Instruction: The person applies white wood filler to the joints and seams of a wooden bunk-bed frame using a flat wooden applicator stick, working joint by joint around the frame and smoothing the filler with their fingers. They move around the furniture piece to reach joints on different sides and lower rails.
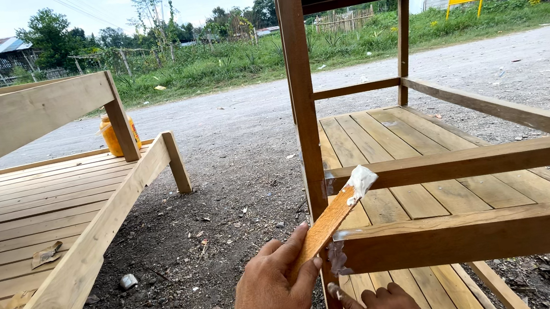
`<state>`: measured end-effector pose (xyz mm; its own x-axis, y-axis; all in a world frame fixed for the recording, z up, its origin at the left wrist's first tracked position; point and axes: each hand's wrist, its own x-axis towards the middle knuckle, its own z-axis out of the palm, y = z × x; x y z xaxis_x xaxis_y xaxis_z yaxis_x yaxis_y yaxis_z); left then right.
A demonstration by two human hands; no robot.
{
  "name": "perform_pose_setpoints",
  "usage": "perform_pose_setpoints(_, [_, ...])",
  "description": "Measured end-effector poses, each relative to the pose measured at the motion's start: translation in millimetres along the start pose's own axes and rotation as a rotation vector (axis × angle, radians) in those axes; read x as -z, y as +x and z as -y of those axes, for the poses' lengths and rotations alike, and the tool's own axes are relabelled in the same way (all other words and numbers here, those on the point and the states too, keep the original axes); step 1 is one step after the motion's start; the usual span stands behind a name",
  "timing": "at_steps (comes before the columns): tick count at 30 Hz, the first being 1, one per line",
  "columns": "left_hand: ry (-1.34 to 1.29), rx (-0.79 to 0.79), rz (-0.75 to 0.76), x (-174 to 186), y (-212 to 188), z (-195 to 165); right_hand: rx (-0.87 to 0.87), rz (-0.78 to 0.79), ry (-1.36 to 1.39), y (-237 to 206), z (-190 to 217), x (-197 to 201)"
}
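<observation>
Outdoors on dark gravel ground [225,203], a stained wooden slatted frame [460,164] stands just beyond your hands. Your left hand [272,296] grips a flat orange wooden stick [330,221], its tip smeared with white putty [361,180] against the frame's rail; your right hand [380,307], beside it, points one finger upward.

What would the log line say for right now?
left hand: holds wooden stick, white paste on tip | right hand: finger on stained wooden frame joint | yellow bottle on unstained bench
</observation>
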<state>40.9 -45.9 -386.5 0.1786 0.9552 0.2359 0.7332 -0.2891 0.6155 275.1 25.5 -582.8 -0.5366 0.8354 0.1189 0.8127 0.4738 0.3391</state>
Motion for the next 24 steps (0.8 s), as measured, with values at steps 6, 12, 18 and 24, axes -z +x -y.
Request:
perform_pose_setpoints(6, [-0.002, -0.028, -0.018, -2, -1, -5, -0.106, -0.066, -0.033, 2, 1, -2])
perform_pose_setpoints(12, [0.028, -0.030, -0.016, -3, 0, 0, -0.199, -0.030, 0.034, -10, -9, 0])
perform_pose_setpoints(18, [0.013, -0.027, -0.019, -11, 6, 11, -0.198, -0.661, 0.155, -25, -17, 40])
perform_pose_setpoints(24, [0.088, 0.042, 0.042, -15, 8, 16, -0.218, -0.924, 0.344, -32, -26, 93])
